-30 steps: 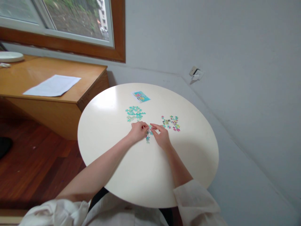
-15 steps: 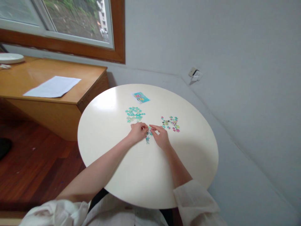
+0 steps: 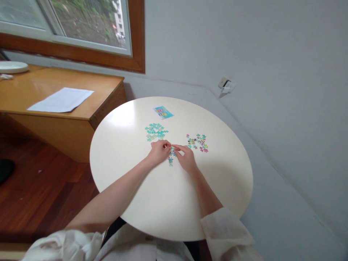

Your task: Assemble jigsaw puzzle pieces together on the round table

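Fingertip to fingertip, my left hand (image 3: 160, 151) and my right hand (image 3: 186, 158) meet over a small cluster of joined jigsaw puzzle pieces (image 3: 170, 160). Both hands are closed in a pinch at the cluster's far end, and the fingers partly cover the pieces there. Teal and pale green loose puzzle pieces (image 3: 157, 131) lie just beyond my left hand. To the right of my right hand is a second pile of loose puzzle pieces (image 3: 199, 142) in pink, yellow, green and black. A small picture card (image 3: 163, 112) with a teal background lies farther back.
Everything rests on a round white table (image 3: 152, 195). At the left stands a wooden desk (image 3: 106, 85) with a white sheet of paper (image 3: 62, 100) and a white round object (image 3: 13, 67). A wall socket (image 3: 224, 83) with a plug is on the wall behind.
My right fingertips have lowered slightly and drawn closer to my left fingertips over the joined pieces. The loose piles and the card have stayed put.
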Demonstrator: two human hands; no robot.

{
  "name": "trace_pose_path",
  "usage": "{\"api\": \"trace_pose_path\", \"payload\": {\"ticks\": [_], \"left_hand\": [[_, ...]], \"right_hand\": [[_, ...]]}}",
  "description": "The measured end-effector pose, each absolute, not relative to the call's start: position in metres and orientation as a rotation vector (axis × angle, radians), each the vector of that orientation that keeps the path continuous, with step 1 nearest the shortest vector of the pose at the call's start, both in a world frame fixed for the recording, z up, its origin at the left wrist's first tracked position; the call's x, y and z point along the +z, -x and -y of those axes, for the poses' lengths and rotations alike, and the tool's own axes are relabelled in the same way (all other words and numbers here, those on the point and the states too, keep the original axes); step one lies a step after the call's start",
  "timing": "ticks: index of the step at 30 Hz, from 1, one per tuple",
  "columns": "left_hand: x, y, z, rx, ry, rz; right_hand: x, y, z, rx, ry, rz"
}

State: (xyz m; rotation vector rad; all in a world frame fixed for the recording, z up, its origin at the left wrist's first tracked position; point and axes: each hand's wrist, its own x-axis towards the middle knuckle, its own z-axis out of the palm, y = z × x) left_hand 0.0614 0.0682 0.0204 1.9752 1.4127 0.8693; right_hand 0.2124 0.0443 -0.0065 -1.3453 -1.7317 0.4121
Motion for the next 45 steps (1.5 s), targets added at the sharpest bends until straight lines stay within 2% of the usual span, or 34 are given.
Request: {"api": "trace_pose_path", "payload": {"ticks": [45], "left_hand": [[0.0151, -0.0622, -0.0709, 0.833, -1.876, -1.422]], "right_hand": [[-0.0051, -0.2137, -0.0437, 0.417, 1.376, 1.769]]}}
